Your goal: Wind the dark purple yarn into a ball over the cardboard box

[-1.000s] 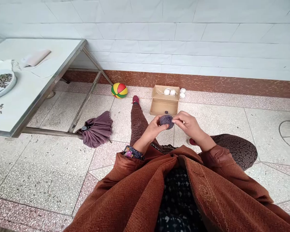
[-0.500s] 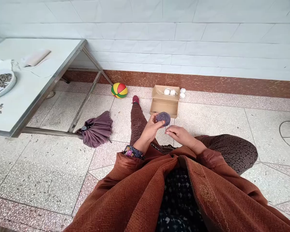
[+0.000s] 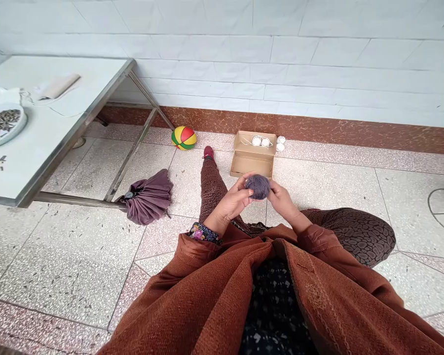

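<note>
A purple-grey ball of yarn (image 3: 258,187) sits in my left hand (image 3: 234,201), closed around its left side with the thumb across the front. Against the ball's right side is my right hand (image 3: 283,201), its fingers bent together on the yarn. Its fingertips are partly hidden behind the ball, and the loose strand does not show clearly. Just beyond my hands an open cardboard box (image 3: 244,164) lies on the floor. White yarn balls (image 3: 261,141) rest in its far half, and more white balls (image 3: 280,143) lie right beside it.
A metal-framed table (image 3: 107,91) at the left carries a round tray (image 3: 20,129) of dried pieces and a rolled cloth (image 3: 61,86). A folded purple umbrella (image 3: 150,197) and a colourful ball (image 3: 184,138) are on the floor. A thin wire frame (image 3: 434,211) stands at far right.
The right hand has moved up from below the yarn ball, where it pinched a strand, to the ball's right side. The ball has shifted slightly right and turned in the left hand.
</note>
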`<act>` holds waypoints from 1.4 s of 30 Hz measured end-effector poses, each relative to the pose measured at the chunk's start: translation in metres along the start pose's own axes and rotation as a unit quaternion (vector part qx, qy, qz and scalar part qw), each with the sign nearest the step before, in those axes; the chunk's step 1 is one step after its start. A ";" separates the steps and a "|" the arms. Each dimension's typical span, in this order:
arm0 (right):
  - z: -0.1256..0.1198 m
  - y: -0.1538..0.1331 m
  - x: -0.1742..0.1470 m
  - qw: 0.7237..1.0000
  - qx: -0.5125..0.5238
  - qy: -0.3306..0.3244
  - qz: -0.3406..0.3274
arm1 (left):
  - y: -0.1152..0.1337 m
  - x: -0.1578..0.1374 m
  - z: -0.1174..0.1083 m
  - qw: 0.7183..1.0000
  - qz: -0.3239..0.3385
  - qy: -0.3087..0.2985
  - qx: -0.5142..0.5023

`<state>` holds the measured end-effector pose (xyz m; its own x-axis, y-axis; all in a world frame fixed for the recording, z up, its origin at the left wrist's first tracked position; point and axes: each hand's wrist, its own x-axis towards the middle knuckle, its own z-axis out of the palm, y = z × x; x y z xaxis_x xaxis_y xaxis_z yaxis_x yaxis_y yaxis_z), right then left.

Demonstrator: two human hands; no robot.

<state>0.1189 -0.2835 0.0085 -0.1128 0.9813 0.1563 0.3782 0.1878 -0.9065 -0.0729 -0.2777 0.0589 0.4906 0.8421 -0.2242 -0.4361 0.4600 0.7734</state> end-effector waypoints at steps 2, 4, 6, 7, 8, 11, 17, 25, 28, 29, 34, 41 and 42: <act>0.007 0.003 -0.012 0.998 -0.026 -0.052 -0.013 | -0.002 0.004 -0.004 0.998 0.030 0.053 0.018; 0.008 -0.001 -0.019 0.992 -0.045 -0.108 -0.044 | -0.005 0.008 -0.010 0.988 0.063 0.117 0.073; 0.003 -0.013 -0.021 0.984 -0.052 -0.150 -0.083 | -0.009 0.011 -0.015 0.972 0.081 0.161 0.148; -0.001 -0.019 -0.020 0.981 -0.054 -0.160 -0.099 | -0.011 0.011 -0.017 0.964 0.083 0.173 0.182; -0.006 -0.027 -0.017 0.979 -0.055 -0.161 -0.111 | -0.012 0.012 -0.018 0.959 0.081 0.176 0.209; -0.023 -0.043 0.000 0.985 -0.055 -0.111 -0.120 | -0.010 0.009 -0.017 0.958 0.061 0.132 0.249; -0.026 -0.022 0.018 0.998 -0.028 0.006 -0.054 | -0.002 0.001 -0.003 0.984 0.028 -0.027 0.173; 0.008 -0.013 -0.023 0.987 -0.031 -0.144 -0.070 | -0.011 0.014 -0.014 0.978 0.098 0.160 0.087; -0.008 -0.031 -0.010 0.984 -0.039 -0.137 -0.109 | -0.015 0.014 -0.021 0.958 0.082 0.191 0.200; -0.015 -0.034 -0.004 0.987 -0.042 -0.113 -0.111 | -0.015 0.013 -0.022 0.956 0.068 0.176 0.223; -0.025 -0.018 0.011 0.998 -0.043 0.014 -0.046 | -0.010 0.002 -0.009 0.990 0.022 -0.004 0.139; 0.008 -0.017 -0.020 0.982 -0.039 -0.153 -0.105 | -0.011 0.012 -0.016 0.976 0.116 0.134 0.123; 0.004 -0.023 -0.018 0.978 -0.043 -0.158 -0.125 | -0.013 0.013 -0.020 0.968 0.106 0.151 0.170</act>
<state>0.1082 -0.3054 0.0252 -0.4859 0.8437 0.2281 0.3757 0.4373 -0.8171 -0.0754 -0.2673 0.0341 0.1523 0.9748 -0.1629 -0.2039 0.1923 0.9599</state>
